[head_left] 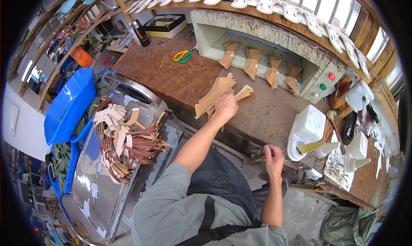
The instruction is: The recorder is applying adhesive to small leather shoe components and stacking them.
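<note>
Fingers point(230, 96) on tan pieces point(210, 99); insole markings point(266, 4) illegible

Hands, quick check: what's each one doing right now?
Left hand: on the tan pieces; fingertips hidden, so grip can't be told.
Right hand: loosely curled by the bench, nothing visible in it; palm hidden.

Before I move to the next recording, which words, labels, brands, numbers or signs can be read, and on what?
None reads clearly anywhere in this view.
White pieces in the row along the top: small marks, too small to read.
Dark bottle at the back: any print is too small to read.
Tan pieces at the left hand: no lettering can be made out.
</note>
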Demonstrator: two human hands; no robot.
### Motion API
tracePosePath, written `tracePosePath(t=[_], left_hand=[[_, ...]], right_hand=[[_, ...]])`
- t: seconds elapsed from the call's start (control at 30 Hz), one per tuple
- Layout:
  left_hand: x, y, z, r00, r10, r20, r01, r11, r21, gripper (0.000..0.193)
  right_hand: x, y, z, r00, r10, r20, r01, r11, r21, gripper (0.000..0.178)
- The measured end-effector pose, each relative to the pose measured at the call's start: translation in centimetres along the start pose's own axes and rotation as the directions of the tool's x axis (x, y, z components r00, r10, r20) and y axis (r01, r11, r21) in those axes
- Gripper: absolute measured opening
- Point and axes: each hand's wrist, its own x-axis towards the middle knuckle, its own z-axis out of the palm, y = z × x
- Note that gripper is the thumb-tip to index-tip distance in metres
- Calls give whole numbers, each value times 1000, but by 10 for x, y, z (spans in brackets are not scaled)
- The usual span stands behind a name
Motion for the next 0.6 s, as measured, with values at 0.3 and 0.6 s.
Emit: tracePosePath(t=[0.3,0.6], left_hand=[[10,-38,-49,966,-153,210,137,987,86,23],[-20,-26,-20,989,118,-83,-98,971,217,19]], right_hand=[[-18,12,7,992,105,67,-113,984,137,21],[-31,-2,3,991,76,110,-83,995,56,20]])
